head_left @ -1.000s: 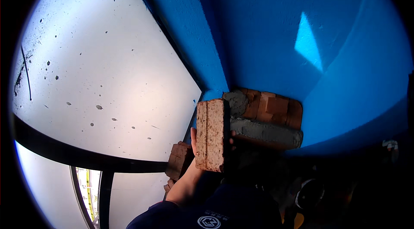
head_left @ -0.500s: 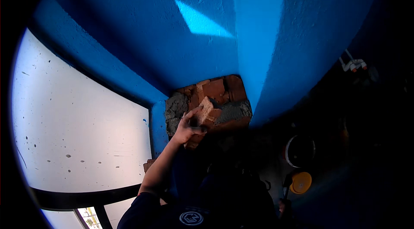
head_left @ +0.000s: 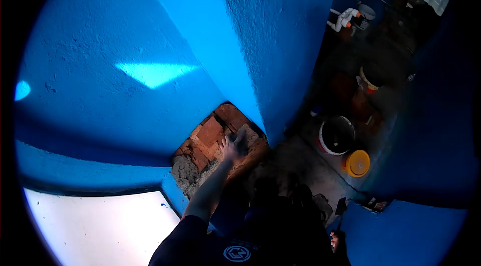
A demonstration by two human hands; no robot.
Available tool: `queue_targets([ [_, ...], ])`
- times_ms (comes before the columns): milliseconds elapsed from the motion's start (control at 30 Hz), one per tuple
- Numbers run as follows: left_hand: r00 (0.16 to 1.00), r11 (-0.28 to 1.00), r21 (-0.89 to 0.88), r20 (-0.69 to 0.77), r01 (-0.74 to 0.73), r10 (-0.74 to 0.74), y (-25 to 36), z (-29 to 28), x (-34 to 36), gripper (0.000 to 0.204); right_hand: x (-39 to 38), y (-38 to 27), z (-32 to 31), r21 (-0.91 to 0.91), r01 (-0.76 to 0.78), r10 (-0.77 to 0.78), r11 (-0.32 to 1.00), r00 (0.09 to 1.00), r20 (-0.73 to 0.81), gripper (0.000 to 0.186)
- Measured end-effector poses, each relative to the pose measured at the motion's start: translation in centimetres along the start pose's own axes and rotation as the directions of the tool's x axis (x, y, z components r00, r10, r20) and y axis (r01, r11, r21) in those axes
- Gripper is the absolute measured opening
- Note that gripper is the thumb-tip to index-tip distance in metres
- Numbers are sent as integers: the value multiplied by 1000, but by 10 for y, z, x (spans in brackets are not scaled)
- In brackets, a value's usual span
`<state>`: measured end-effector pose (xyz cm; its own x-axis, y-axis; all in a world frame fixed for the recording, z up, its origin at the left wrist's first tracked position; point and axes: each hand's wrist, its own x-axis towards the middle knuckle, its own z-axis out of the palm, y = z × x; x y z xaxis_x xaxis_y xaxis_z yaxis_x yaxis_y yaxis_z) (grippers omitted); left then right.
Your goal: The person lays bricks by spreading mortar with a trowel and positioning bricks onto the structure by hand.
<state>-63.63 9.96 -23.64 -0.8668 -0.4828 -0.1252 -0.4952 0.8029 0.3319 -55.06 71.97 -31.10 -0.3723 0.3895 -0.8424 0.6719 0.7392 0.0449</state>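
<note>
In the wall gap below the blue column lies rough brickwork (head_left: 209, 131) of red bricks. My left hand (head_left: 230, 150) rests on it with fingers spread, at the front course. Under and beside the palm the surface is in shade, so the edges of the brick there are hard to make out. Grey mortar (head_left: 184, 169) sits in a lump at the left end of the bricks. Low on the right, my right hand (head_left: 336, 241) is closed round the handle of a trowel (head_left: 341, 207), its dark blade pointing up and away from me.
Blue walls (head_left: 100, 90) rise behind and left of the bricks. A bright white panel (head_left: 95, 226) stands at the lower left. On the dark floor to the right are a round bucket (head_left: 320, 140), a yellow round container (head_left: 358, 163) and another bucket (head_left: 362, 78) farther off.
My left hand held a brick above the brickwork; now it lies spread on the bricks. The view has turned right, showing more floor and buckets. The trowel stays in my right hand.
</note>
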Motion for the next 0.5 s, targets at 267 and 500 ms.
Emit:
queue_targets([
  [267, 995, 998, 61, 97, -6, 0, -5, 21, 17, 87, -72, -2, 96, 99, 9, -13, 995, 999, 42, 42],
  [500, 999, 997, 76, 40, -27, 24, -7, 30, 18, 83, -98, 11, 110, 163, -207, 191, 965, 976, 104, 43],
])
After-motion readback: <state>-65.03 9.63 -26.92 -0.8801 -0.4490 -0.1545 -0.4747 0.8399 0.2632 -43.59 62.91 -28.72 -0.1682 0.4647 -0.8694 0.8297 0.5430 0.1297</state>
